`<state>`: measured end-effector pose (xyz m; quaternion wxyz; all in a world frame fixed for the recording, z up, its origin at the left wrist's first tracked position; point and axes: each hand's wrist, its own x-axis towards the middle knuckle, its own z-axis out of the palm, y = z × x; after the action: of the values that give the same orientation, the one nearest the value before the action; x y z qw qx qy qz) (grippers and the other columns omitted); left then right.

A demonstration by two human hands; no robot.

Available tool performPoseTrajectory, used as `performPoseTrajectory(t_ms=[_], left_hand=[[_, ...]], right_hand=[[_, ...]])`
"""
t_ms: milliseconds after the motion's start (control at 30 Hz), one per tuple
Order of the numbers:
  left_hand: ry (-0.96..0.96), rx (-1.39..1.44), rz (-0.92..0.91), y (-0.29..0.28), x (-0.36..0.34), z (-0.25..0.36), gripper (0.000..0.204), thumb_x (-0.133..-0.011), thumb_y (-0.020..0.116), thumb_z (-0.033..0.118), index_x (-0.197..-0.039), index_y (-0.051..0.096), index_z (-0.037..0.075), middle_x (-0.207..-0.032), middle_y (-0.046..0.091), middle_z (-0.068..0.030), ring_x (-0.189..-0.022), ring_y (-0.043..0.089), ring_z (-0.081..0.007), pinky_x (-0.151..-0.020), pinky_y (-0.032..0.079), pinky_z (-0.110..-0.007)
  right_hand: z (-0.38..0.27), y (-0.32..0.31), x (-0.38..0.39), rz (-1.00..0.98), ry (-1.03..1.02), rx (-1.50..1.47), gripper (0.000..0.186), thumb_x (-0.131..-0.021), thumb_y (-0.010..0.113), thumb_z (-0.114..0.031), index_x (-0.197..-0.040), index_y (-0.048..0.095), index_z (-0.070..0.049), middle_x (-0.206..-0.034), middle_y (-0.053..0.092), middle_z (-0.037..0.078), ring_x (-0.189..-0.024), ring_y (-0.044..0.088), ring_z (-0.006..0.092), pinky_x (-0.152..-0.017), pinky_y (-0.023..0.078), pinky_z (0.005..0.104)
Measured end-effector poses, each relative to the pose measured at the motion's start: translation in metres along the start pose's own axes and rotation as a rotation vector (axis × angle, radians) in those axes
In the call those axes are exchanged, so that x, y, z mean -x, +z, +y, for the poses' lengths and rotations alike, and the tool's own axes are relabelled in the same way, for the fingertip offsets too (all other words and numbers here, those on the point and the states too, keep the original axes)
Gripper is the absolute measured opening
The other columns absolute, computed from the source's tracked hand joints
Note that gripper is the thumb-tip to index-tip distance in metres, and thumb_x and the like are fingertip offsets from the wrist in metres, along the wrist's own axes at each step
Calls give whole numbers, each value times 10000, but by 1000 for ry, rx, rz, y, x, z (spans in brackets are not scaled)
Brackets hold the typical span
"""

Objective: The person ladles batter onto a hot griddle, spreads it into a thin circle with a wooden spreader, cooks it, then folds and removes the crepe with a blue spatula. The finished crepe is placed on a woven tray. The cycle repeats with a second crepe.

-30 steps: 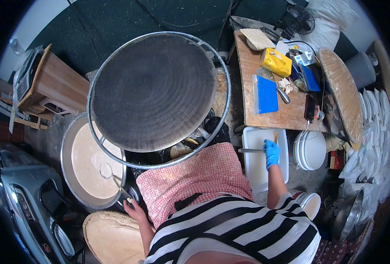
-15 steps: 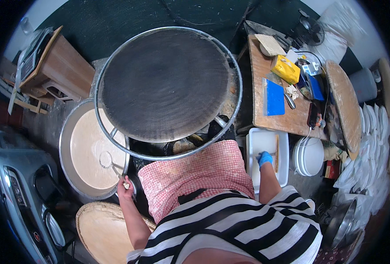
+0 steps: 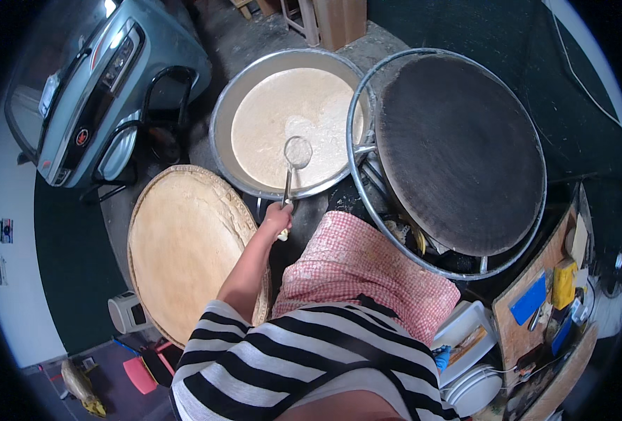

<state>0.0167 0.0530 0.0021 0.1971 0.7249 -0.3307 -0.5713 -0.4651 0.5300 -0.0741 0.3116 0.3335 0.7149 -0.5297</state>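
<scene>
My left hand (image 3: pixel 279 219) is closed round the handle of a long metal ladle (image 3: pixel 288 184). Its round bowl (image 3: pixel 298 151) is over or in the pale batter (image 3: pixel 265 130), near the close side of a wide metal basin (image 3: pixel 221 151); whether it touches the surface is hard to tell. Paler ripples mark the batter beyond the ladle. My right hand (image 3: pixel 441 357), in a blue glove, is low at the right, at a white plastic tub (image 3: pixel 485 317) beside a flat wooden piece (image 3: pixel 467 345). My striped top covers part of that hand, and its fingers do not show clearly.
A large round dark griddle (image 3: pixel 465 154) with a metal ring (image 3: pixel 541 210) stands right of the basin. A round pale board (image 3: pixel 184 245) lies at the left, below a grey-blue vehicle (image 3: pixel 114 91). White buckets (image 3: pixel 476 393) and a cluttered wooden table (image 3: pixel 518 330) are at the lower right.
The view has swung left, so basin and griddle now appear farther right. My left hand still grips the ladle over the basin; my right hand remains at the tub, now partly hidden.
</scene>
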Motion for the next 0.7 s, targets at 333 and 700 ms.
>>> performPoseTrajectory(t_ms=[333, 700], left_hand=[[675, -457, 389, -4, -52, 44, 322, -816, 545, 173, -1076, 515, -15, -835, 610, -257, -774, 611, -388, -698, 477, -445], [138, -208, -210, 7, -57, 55, 262, -791, 619, 235, -856, 615, -18, -589, 547, -63, -402, 484, -107, -368, 388, -234]], right_hand=[[-1, 5, -17, 86, -38, 86, 310, -880, 481, -409, -694, 484, -162, -519, 429, -28, -434, 374, 112, -431, 302, 262], [18, -35, -41, 64, -6, 110, 313, -867, 503, -399, -675, 486, -152, -510, 423, -25, -439, 374, 115, -438, 302, 256]])
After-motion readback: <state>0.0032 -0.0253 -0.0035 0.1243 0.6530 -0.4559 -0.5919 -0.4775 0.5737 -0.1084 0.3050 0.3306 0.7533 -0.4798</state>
